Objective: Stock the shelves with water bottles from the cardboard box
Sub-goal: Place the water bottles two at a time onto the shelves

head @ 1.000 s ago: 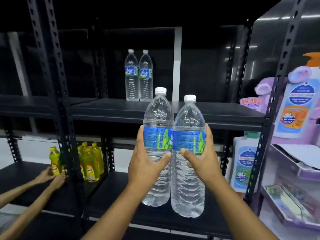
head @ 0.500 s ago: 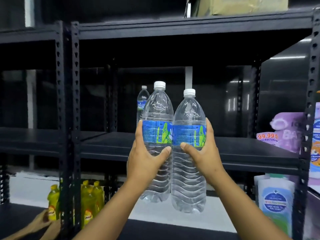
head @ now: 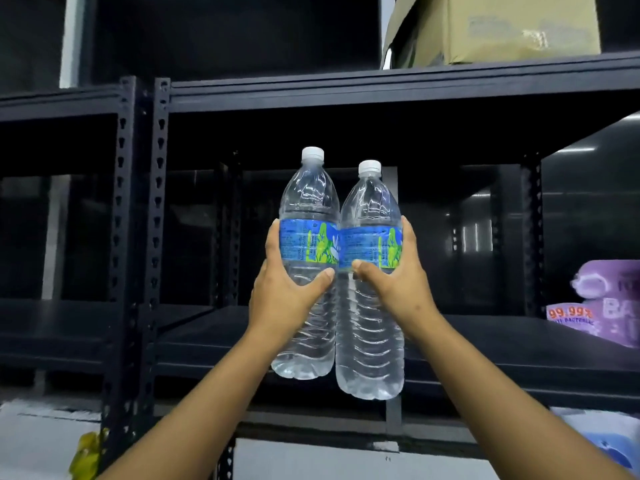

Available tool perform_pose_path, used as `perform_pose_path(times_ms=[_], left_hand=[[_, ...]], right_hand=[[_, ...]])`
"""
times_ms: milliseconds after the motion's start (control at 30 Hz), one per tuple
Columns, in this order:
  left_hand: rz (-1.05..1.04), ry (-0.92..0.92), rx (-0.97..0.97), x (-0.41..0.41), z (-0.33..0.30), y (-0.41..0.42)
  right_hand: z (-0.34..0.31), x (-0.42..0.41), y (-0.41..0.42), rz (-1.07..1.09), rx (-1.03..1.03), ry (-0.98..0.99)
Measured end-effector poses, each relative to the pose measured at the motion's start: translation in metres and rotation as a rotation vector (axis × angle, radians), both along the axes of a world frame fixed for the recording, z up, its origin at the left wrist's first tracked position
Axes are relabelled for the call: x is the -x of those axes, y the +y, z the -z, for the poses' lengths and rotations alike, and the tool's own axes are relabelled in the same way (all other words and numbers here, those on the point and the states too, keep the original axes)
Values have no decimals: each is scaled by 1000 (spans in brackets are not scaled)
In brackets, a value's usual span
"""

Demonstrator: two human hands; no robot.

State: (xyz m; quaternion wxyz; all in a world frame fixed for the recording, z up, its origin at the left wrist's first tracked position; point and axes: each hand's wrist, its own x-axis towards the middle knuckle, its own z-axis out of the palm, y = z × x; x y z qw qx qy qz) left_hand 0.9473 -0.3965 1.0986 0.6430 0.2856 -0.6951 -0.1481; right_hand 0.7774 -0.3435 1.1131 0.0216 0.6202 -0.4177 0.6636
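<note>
My left hand [head: 287,289] gripped the left bottle [head: 308,237] around its middle, the thumb curled across the front just under the blue and green label, the other fingers wrapped behind. My right hand [head: 394,285] gripped the right bottle [head: 370,323] in the same way, thumb on the front at the lower edge of its label. Both bottles were in the air, upright, with white caps on top. They touched each other along their sides, and the left one leaned a little to the right. The left bottle was a bit higher than the right one.

Behind them was the black shelf [head: 485,344], its board lying at about the height of the bottle bottoms; the bottles were in front of it, not standing on it. On the higher shelf, far right, a cardboard box [head: 491,29] stood. At the right edge I saw a purple pack [head: 602,306] with "99.99%" printed on it. Low on the left, something yellow [head: 86,452] was partly visible, too blurred to tell what.
</note>
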Motion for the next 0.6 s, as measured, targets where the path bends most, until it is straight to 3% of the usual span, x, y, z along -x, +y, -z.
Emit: perform_pose_path(times_ms=[600], left_hand=[[11, 29, 10, -13, -15, -110]], right_hand=[[-21, -7, -110, 108, -11, -3]])
